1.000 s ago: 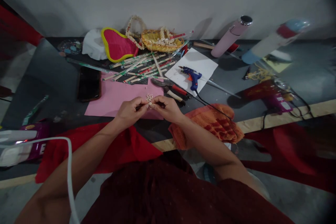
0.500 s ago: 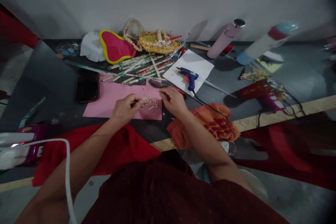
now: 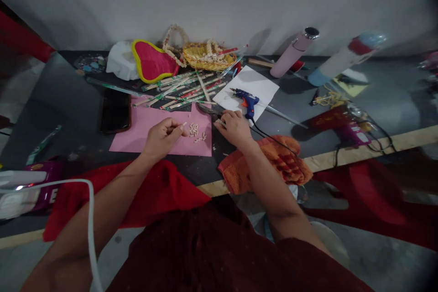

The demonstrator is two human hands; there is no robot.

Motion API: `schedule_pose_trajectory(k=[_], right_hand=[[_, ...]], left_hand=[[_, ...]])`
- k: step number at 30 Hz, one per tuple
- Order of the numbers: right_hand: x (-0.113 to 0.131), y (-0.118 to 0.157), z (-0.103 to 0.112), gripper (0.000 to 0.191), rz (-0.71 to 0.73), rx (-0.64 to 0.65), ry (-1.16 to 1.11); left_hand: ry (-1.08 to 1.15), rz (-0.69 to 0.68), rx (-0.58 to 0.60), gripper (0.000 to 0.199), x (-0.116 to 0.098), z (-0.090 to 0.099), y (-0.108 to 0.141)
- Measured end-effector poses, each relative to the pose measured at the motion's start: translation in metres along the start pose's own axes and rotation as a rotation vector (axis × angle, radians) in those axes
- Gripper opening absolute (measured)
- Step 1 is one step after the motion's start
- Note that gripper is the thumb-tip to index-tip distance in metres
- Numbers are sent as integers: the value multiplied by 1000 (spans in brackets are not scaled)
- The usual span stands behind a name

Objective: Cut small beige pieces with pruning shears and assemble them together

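My left hand (image 3: 164, 138) pinches a short pale stick piece (image 3: 184, 124) between thumb and fingertips, above a pink sheet (image 3: 137, 139). Just right of those fingertips, small cut stick pieces (image 3: 193, 129) lie in a loose pile on the sheet. My right hand (image 3: 237, 128) is at the pliers (image 3: 205, 109), its fingers curled over the handle end, which they mostly hide. The dark jaws point left, over the sheet's upper right edge. A pale sliver (image 3: 221, 122) shows by the right fingertips; I cannot make out whether it is held.
Beyond the sheet lie wrapped chopsticks (image 3: 178, 86), a yellow basket (image 3: 195, 57) and a pink heart-shaped piece (image 3: 153, 61). A blue glue gun (image 3: 248, 100) rests on white paper (image 3: 268, 89), its cord running past an orange towel (image 3: 277, 159). A phone (image 3: 115, 112) lies left; a pink flask (image 3: 290, 57) stands behind.
My right hand has moved right and slightly away from me, from beside the pile onto the pliers' handles. My left hand has drawn back slightly from the pile with a stick piece.
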State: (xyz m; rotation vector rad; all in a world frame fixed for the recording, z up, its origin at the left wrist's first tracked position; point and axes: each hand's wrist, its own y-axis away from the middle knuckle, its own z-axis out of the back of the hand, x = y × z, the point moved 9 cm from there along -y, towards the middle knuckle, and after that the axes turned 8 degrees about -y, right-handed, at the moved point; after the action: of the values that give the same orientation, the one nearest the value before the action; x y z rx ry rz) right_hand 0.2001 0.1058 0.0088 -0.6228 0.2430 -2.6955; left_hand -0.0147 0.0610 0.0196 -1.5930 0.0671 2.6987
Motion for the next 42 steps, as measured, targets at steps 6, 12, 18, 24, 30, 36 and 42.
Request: schedule_pose_trajectory(k=[6,12,18,24,30,36,42], right_hand=[[-13,0,32,27,-134,-265,-667],[-8,3,14,39,-302,-121,-1352],[20,12,25,37,-204,36,-1423],[37,18,26,34,-199,151,-1610],[32,21,28,34,-165,146,-1560],[35,14,47,19,130,-83,-809],[57,14,13,33,248,93,-108]], left_hand=[[19,-14,-29,19,-4,6,0],[122,12,-18,21,0,4,-2],[214,20,-63,22,4,7,-3],[223,14,-107,21,0,13,-1],[297,24,-137,22,1,14,0],[355,0,-158,23,3,14,-2],[357,-9,-201,21,5,18,-1]])
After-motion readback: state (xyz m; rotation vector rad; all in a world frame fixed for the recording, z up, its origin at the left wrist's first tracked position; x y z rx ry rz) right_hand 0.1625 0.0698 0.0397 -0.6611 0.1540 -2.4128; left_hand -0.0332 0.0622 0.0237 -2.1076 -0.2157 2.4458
